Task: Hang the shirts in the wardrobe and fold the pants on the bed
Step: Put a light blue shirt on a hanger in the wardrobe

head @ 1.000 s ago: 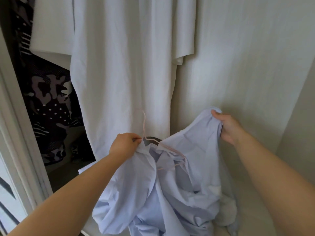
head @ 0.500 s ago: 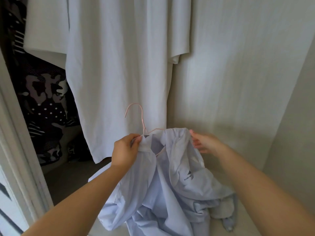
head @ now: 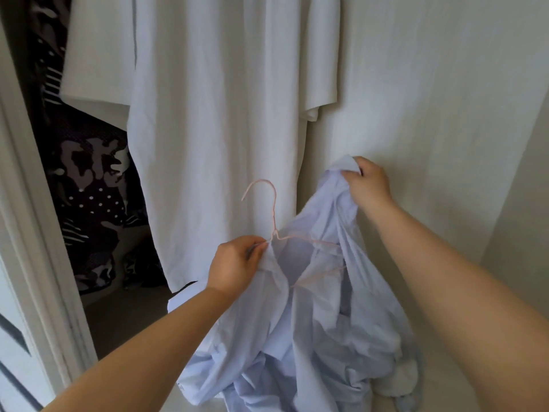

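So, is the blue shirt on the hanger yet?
Partly: hanger lies inside the shirt, whose far side the right hand holds bunched up.

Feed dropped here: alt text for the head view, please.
A person holds a pale blue shirt half on a pink hanger: the left hand pinches collar and hanger neck, the right hand holds up bunched fabric. A white shirt hangs behind in the wardrobe.

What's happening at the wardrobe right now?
A person is fitting a blue shirt onto a pink hanger. The left hand pinches the collar where it meets the hanger's neck. The right hand grips a bunch of the shirt's cloth and holds it up to the right. The hanger's hook is free, not on any rail yet. A white shirt already hangs behind, with a dark patterned garment further left.
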Demonstrator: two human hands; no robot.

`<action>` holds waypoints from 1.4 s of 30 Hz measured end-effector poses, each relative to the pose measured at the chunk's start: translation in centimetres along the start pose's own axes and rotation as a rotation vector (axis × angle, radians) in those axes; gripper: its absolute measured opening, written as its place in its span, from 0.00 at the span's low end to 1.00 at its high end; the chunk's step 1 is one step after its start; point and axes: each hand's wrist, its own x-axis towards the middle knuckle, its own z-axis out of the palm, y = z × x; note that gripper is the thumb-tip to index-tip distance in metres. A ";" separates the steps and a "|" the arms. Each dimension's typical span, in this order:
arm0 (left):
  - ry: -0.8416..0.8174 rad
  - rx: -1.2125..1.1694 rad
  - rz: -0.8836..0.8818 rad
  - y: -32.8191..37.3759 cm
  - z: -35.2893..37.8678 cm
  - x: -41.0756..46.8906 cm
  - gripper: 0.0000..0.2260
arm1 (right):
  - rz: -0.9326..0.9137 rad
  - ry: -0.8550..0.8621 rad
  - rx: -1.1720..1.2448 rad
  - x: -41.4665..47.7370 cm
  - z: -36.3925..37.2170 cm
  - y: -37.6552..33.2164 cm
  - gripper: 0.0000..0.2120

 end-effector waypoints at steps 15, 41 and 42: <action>0.177 -0.301 -0.048 3.1 -2.5 3.2 0.09 | -0.329 -0.235 -0.585 -1.8 -2.0 0.8 0.24; -0.019 -0.688 -0.657 11.5 -8.4 15.8 0.16 | -0.497 -0.001 -0.564 -1.2 -6.2 -1.7 0.20; 0.150 -0.737 -0.621 12.3 -9.0 16.9 0.14 | -0.463 0.028 -0.593 -0.8 -6.5 -1.5 0.17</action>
